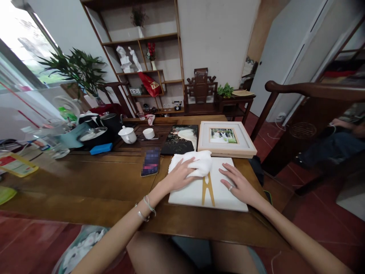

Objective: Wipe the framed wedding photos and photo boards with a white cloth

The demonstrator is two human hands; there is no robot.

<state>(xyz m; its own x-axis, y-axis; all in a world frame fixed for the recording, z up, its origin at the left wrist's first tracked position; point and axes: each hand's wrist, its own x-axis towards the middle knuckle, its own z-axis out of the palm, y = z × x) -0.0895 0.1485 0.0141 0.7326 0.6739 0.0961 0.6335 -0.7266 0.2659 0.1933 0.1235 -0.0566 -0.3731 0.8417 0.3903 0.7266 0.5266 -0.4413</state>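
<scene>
My left hand (180, 175) presses a crumpled white cloth (199, 163) onto a white canvas panel (194, 194) with a gold forked mark, lying on the wooden table (85, 186). Its fingers curl over the cloth. My right hand (238, 183), a ring on one finger, lies flat and spread on the panel's right side. Just behind the panel sit a framed photo (225, 137) in a pale frame and a dark print (179, 139).
A phone (150, 161) lies left of the panel. Further back stand a white teapot (127, 134), a cup (148, 133), dark pots (94, 136) and a blue sponge (101, 148). A wooden chair (308, 110) stands at the right, shelves behind.
</scene>
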